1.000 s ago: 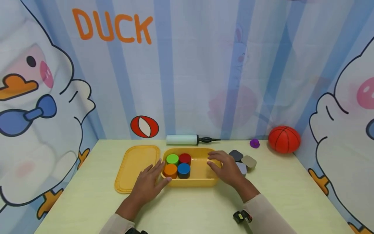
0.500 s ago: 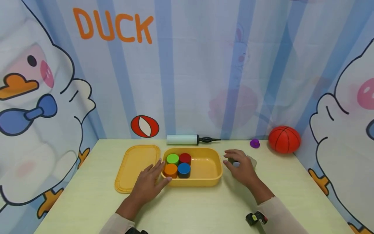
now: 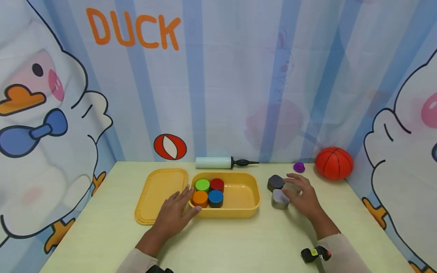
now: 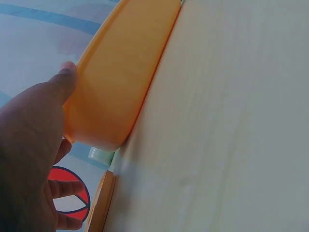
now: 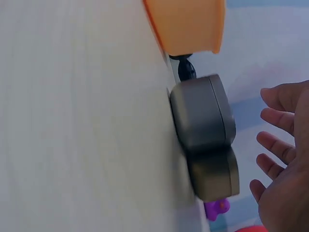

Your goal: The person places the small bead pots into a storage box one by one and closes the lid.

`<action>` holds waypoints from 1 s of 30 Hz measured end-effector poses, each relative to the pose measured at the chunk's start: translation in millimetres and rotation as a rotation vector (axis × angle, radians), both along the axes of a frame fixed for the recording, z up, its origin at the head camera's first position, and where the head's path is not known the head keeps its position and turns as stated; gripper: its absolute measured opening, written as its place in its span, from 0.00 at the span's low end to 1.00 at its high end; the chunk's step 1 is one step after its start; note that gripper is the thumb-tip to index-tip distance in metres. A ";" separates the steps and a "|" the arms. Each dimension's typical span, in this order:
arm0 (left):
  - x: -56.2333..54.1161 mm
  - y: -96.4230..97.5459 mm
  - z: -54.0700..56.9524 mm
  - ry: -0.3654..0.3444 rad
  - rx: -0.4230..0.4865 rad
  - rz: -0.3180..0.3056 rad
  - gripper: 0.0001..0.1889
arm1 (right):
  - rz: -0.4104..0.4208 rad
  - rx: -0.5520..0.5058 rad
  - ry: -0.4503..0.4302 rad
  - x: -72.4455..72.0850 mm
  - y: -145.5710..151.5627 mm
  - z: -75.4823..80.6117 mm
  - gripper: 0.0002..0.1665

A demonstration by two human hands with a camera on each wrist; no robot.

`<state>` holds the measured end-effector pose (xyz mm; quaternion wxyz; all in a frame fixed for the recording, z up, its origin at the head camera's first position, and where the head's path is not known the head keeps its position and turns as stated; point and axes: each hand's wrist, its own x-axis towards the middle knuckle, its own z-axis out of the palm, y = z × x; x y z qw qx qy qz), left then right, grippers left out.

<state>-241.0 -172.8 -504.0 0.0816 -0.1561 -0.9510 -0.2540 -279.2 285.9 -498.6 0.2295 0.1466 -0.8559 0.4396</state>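
The likeliest mishap was judged to lie on the right. The dark block (image 3: 275,182), the pale grey block (image 3: 280,198) and an olive-sided block (image 5: 212,178) were clustered tightly, so one could be knocked or slid along the table (image 3: 232,246) by a fingertip brought in low for another. The right hand (image 3: 304,197) was poised over this group, its fingers bent and parted, with nothing seen pinched; whether the olive-sided block was touched could not be told.

The yellow tray (image 3: 225,213) could be pushed askew if its rim were pressed too hard by the left hand (image 3: 172,216) — laid at its left end, fingers spread, thumb at the near rim.

The blocks, set just right of the tray, were thick and round-cornered, with metallic-looking sides; the two plainer tops were dark slate and pale lilac-grey. In the tray's left half, green (image 3: 202,185), red (image 3: 217,184), orange (image 3: 200,198) and blue (image 3: 216,198) round pieces were grouped.
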 end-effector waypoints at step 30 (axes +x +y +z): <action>1.0 0.6 1.5 0.007 0.019 -0.002 0.41 | 0.065 -0.164 -0.241 -3.6 47.2 -25.0 0.29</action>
